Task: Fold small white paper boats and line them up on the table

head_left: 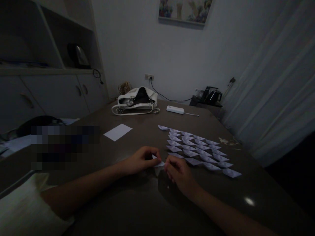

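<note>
Between my two hands is a small folded piece of white paper (158,163), held just above the dark table (118,203). My left hand (141,161) pinches it between thumb and fingers. My right hand (180,173) has its fingers curled closed at the paper's right corner, and the fingertips partly hide that end. Just beyond my right hand, several folded paper boats (203,153) stand in slanting rows. Flat on the table, ahead of my left hand, lies a stack or sheet of white paper (118,132).
A white handbag (137,101) sits open near the table's far side. Right of it lies a white power bank (175,109) with a short cable. A black kettle (213,95) stands in the far right corner. White cabinets (54,95) line the left, and a pale curtain (268,75) hangs right.
</note>
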`<state>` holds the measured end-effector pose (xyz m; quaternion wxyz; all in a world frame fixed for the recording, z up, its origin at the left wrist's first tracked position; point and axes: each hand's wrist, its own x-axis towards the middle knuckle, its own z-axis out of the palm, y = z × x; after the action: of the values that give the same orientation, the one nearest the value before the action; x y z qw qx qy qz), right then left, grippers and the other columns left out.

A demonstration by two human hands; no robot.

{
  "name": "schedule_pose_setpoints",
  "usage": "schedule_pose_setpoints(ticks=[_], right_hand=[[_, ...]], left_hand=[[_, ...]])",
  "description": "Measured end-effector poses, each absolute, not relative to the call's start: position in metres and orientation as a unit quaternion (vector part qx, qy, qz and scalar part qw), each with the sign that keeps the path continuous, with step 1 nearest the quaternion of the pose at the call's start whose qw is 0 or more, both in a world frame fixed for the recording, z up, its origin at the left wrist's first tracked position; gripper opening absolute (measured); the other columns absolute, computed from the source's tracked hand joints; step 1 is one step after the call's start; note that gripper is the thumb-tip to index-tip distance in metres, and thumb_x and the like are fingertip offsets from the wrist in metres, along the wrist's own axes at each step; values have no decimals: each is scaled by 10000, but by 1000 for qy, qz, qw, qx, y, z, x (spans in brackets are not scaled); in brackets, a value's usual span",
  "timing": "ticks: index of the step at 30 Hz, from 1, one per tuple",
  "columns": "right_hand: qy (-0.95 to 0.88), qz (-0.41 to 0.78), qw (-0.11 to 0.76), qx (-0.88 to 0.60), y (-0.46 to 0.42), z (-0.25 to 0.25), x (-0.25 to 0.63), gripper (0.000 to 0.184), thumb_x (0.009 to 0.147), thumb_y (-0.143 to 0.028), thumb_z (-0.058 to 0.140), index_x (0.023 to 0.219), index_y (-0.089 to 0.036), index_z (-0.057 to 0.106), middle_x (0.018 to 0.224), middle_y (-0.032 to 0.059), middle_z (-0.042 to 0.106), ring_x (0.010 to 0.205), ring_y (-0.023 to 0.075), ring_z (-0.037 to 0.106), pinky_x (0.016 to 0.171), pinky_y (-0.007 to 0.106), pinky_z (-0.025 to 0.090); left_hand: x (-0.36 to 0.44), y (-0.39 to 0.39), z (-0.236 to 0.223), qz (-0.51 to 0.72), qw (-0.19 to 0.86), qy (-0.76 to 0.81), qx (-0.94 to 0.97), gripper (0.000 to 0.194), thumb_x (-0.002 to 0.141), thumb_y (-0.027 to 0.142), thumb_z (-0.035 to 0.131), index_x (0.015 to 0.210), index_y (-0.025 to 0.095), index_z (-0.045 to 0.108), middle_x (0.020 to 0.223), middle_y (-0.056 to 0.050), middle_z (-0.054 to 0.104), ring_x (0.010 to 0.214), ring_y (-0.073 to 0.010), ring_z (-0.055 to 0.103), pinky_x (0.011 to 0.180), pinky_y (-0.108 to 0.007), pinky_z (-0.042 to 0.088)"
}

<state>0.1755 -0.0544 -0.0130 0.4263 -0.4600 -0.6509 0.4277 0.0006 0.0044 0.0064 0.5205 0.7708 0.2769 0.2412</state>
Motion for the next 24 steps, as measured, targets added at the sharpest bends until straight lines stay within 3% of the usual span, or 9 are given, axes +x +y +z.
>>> schedule_pose_setpoints(ticks=[6, 17, 22, 24], right_hand=[[-636, 454, 424, -458, -55, -14, 175, 255, 868, -295, 457, 639, -185, 474, 493, -57, 411, 421, 79, 374, 403, 187, 273], [-636, 451, 426, -459, -54, -15, 175, 260, 854, -306, 475, 631, -175, 499, 494, -52, 426, 421, 79, 403, 398, 181, 290], [-610, 466, 439, -467, -52, -15, 177, 258, 831, -285, 469, 599, -175, 484, 457, -63, 400, 385, 66, 344, 373, 180, 239], [-618, 460, 434, -467, -52, -14, 177, 256, 826, -280, 476, 594, -172, 494, 448, -63, 401, 387, 65, 344, 380, 181, 240]], left_hand=[[0, 6, 5, 248, 504, 279, 779, 204, 832, 305, 552, 737, 126, 574, 612, 37, 509, 524, -74, 426, 473, -168, 307], [1, 9, -4, 248, 570, 259, 739, 231, 838, 342, 564, 781, 120, 591, 628, 13, 562, 560, -94, 506, 525, -190, 372], [0, 8, -5, 302, 609, 225, 698, 219, 842, 254, 551, 1036, 164, 593, 860, -21, 597, 686, -110, 549, 605, -210, 427], [-1, 8, -4, 305, 618, 210, 694, 219, 824, 212, 565, 1033, 164, 608, 930, -39, 606, 773, -127, 565, 652, -218, 437]])
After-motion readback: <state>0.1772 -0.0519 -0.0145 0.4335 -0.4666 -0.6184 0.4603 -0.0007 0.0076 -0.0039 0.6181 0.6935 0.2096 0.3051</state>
